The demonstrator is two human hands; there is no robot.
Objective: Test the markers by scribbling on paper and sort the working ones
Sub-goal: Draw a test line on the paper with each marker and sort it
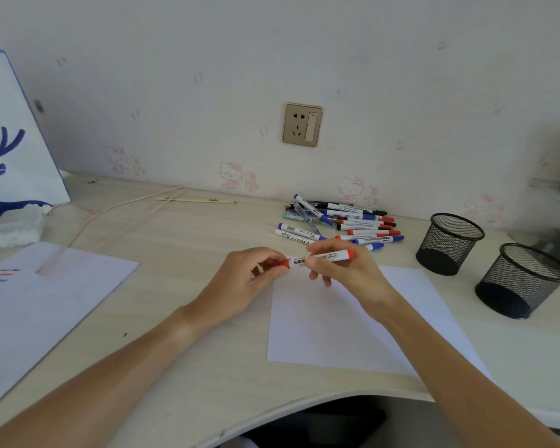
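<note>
A red-and-white marker [328, 256] lies level between both hands above the desk. My left hand [253, 276] pinches its red cap end. My right hand [346, 273] grips the white barrel, and the red back end sticks out to the right. Under the hands lies a blank white sheet of paper [330, 331]. Behind them is a pile of several blue, red and black markers [343, 223]. Two black mesh pen cups [448, 242] [518, 281] stand at the right; no marker shows inside either.
A second sheet [46, 305] with a few red and blue scribbles lies at the left. A white bag with a blue deer print [10, 140] leans on the wall, with white tissue [13, 227] beside it. The desk's front edge curves inward near me.
</note>
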